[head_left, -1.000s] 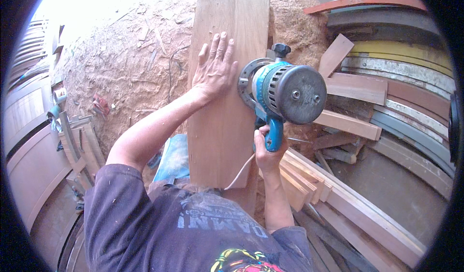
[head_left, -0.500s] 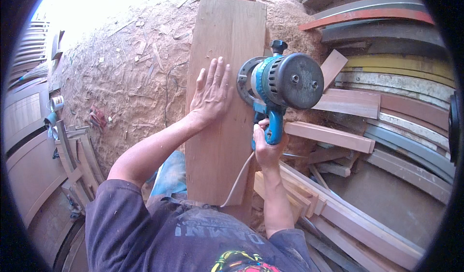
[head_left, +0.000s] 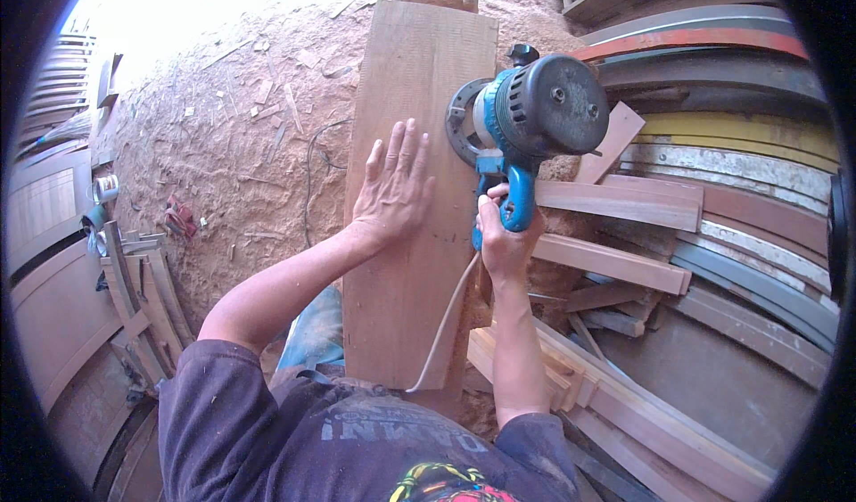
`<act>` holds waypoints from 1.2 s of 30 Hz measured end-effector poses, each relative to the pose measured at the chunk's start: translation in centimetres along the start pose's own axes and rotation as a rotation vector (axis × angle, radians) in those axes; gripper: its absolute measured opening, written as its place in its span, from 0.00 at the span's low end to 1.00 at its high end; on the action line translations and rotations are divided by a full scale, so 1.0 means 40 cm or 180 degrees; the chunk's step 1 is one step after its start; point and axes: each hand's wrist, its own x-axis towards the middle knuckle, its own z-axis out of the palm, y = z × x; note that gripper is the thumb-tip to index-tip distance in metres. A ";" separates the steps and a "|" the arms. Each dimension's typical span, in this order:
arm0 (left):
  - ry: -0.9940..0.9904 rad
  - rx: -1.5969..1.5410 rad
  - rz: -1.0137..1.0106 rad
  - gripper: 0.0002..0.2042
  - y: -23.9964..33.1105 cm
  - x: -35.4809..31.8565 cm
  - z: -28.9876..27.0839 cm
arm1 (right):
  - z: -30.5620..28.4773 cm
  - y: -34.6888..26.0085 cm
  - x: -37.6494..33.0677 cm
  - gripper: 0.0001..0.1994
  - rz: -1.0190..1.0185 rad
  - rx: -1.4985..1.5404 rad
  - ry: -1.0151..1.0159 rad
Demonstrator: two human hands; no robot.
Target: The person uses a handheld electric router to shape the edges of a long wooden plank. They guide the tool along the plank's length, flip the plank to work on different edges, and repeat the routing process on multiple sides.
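Note:
A long wooden board (head_left: pixel 410 297) lies lengthwise in front of me, its near end by my waist. My left hand (head_left: pixel 394 185) rests flat on its middle, fingers stretched forward and nearly together. At the board's right edge sits a blue and black router (head_left: pixel 517 114), tilted to the right, its round base against the wood. My right hand (head_left: pixel 508 234) is wrapped round the router's blue rear handle. A pale cord (head_left: pixel 446 324) runs from the handle back over the board toward my waist. The router's bit is hidden from view.
Sawdust and wood scraps cover the ground (head_left: pixel 241 145) on the left. Cut planks (head_left: pixel 624 201) and a stack of long strips (head_left: pixel 606 386) lie close on the right, beyond them leaning painted boards (head_left: pixel 731 136). Wooden panels (head_left: pixel 53 208) stand at far left.
The router and my right hand have moved a little forward along the board's right edge. My left hand stays flat on the board in nearly the same place.

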 end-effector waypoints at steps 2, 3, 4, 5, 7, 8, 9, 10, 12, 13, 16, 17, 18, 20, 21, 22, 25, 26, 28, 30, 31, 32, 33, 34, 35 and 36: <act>-0.0009 -0.0077 -0.0008 0.35 0.000 0.000 -0.003 | 0.008 -0.002 0.022 0.06 -0.0036 0.0007 -0.0003; -0.0015 -0.0116 -0.0011 0.35 0.000 0.000 -0.002 | 0.012 -0.003 0.033 0.06 -0.0053 0.0011 -0.0003; 0.0001 -0.0085 -0.0003 0.35 0.000 0.000 -0.002 | 0.015 -0.003 0.043 0.05 -0.0065 0.0024 -0.0011; 0.0017 -0.0055 0.0005 0.35 -0.001 0.000 -0.001 | 0.018 -0.006 0.053 0.05 -0.0054 0.0029 -0.0021; 0.0037 -0.0024 0.0018 0.35 -0.002 -0.001 0.001 | 0.023 -0.009 0.073 0.05 -0.0033 0.0039 -0.0040; 0.0041 -0.0023 0.0021 0.35 -0.002 -0.001 0.002 | 0.029 -0.005 0.083 0.05 -0.0008 0.0034 0.0012; 0.0045 -0.0021 0.0023 0.35 -0.003 -0.001 0.003 | 0.034 -0.007 0.094 0.05 -0.0043 0.0068 0.0024; 0.0041 -0.0020 0.0031 0.35 -0.002 -0.001 0.003 | 0.038 -0.012 0.104 0.05 -0.0077 0.0103 0.0040; 0.0032 -0.0017 0.0046 0.35 0.000 -0.002 0.003 | 0.041 -0.009 0.131 0.05 -0.0150 0.0066 0.0021; 0.0015 -0.0024 0.0041 0.35 0.000 -0.002 0.001 | 0.045 -0.009 0.143 0.05 -0.0141 0.0068 0.0013; -0.0038 -0.0044 0.0020 0.35 0.000 -0.002 -0.003 | 0.060 -0.025 0.170 0.05 -0.0081 0.0084 0.0055; -0.0057 -0.0049 0.0013 0.35 0.001 -0.001 -0.004 | 0.062 -0.027 0.180 0.05 -0.0126 0.0068 0.0030; -0.0076 -0.0055 0.0005 0.35 0.002 0.000 -0.005 | 0.060 -0.026 0.193 0.05 -0.0171 0.0052 0.0006; -0.0076 -0.0040 0.0034 0.35 0.004 0.001 -0.007 | 0.066 -0.018 0.222 0.05 -0.0344 -0.0024 0.0021; -0.0076 -0.0034 0.0051 0.35 0.005 0.001 -0.007 | 0.068 -0.016 0.230 0.05 -0.0307 -0.0019 0.0034; -0.0080 -0.0043 0.0045 0.35 0.003 0.001 -0.005 | 0.075 -0.030 0.238 0.05 -0.0272 -0.0009 0.0033; -0.0104 -0.0057 0.0037 0.35 -0.001 0.002 -0.003 | 0.088 -0.051 0.266 0.02 -0.0086 -0.0013 0.0086; -0.0120 -0.0051 0.0037 0.35 -0.002 0.002 -0.003 | 0.091 -0.061 0.275 0.02 -0.0103 -0.0048 0.0078; -0.0129 -0.0055 0.0038 0.35 -0.002 0.003 -0.002 | 0.099 -0.071 0.294 0.03 -0.0128 0.0046 0.0062; -0.0117 -0.0076 0.0039 0.36 -0.002 0.003 0.002 | 0.103 -0.074 0.314 0.03 -0.0088 0.0094 0.0016; -0.0141 -0.0089 0.0033 0.36 -0.001 0.004 0.001 | 0.104 -0.073 0.327 0.03 -0.0068 0.0120 -0.0007; -0.0165 -0.0103 0.0026 0.36 0.000 0.005 -0.002 | 0.110 -0.060 0.345 0.03 -0.0251 -0.0019 0.0069; -0.0188 -0.0117 0.0019 0.36 0.001 0.006 -0.004 | 0.112 -0.056 0.364 0.03 -0.0249 0.0019 0.0062; -0.0170 -0.0088 0.0053 0.36 -0.002 0.004 -0.002 | 0.121 -0.060 0.381 0.03 -0.0252 0.0062 0.0047; -0.0152 -0.0060 0.0088 0.37 -0.004 0.002 0.001 | 0.129 -0.065 0.393 0.03 -0.0254 0.0104 0.0033; -0.0133 -0.0031 0.0122 0.37 -0.007 0.000 0.003 | 0.136 -0.070 0.401 0.03 -0.0198 0.0200 0.0042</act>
